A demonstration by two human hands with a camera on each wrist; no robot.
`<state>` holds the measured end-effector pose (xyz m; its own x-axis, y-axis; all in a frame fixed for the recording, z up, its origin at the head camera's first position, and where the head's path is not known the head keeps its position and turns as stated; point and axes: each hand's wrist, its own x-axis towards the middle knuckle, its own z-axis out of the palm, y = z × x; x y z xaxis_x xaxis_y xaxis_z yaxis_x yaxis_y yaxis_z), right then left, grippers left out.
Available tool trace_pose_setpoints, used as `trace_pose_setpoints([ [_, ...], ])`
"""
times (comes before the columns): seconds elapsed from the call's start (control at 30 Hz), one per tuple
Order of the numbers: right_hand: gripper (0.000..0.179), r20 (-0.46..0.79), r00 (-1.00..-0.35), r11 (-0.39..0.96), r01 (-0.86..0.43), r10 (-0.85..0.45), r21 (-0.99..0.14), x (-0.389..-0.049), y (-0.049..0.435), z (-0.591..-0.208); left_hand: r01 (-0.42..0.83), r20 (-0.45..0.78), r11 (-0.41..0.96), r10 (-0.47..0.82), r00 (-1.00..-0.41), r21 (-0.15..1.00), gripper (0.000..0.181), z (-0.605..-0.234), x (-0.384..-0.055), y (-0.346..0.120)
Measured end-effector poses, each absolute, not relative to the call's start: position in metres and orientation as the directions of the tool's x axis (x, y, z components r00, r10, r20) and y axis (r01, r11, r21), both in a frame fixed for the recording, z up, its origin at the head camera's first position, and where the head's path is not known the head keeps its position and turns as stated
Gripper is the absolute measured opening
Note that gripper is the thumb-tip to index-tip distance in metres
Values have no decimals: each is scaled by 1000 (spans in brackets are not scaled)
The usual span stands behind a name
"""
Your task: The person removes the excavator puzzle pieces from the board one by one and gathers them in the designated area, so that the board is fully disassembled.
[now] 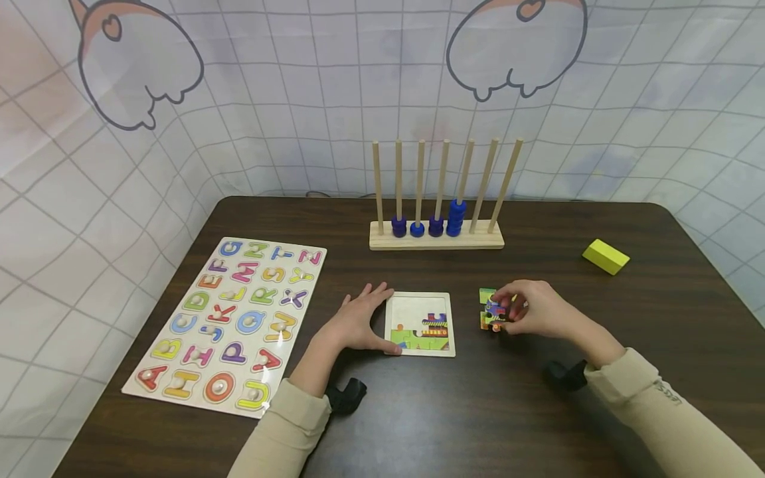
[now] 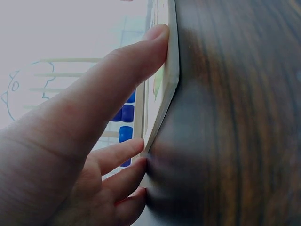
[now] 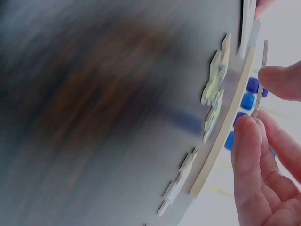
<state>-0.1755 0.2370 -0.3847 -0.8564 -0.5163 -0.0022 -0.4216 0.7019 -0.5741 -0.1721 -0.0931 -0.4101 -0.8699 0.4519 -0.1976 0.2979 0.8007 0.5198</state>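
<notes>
Head view: the puzzle tray (image 1: 418, 305) sits on the bench (image 1: 418, 425), near part filled, far part bare, loose pieces (image 1: 487, 296) waiting just right; left wrist: the left hand (image 2: 70, 141) touches its rim, fingers outstretched; right wrist: the right hand (image 3: 268, 165) pinches another piece (image 3: 265, 56)!

The right hand (image 3: 268, 172) fills the right edge, pinching a thin flat piece (image 3: 265, 55) that shows edge-on between a digit above and fingertips below; beyond it sit blue and purple beads (image 3: 247, 100), beside a long, pale wooden bar (image 3: 222, 123) running aslant; nearer, loose pieces (image 3: 214, 77) with notched outlines lie flat on a dark tabletop (image 3: 94, 103), its grain blurred; at the top, a pale board edge (image 3: 248, 19) appears, another fingertip (image 3: 263, 6) just beside it.
</notes>
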Motion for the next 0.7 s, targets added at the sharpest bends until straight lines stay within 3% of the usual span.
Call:
trace_pose_setpoints([
  [0.7,37,-30,-882,748,-381,-471,-543,-171,272,-389,315,-182,792,465,-866,524,103,-411,-172,-94],
])
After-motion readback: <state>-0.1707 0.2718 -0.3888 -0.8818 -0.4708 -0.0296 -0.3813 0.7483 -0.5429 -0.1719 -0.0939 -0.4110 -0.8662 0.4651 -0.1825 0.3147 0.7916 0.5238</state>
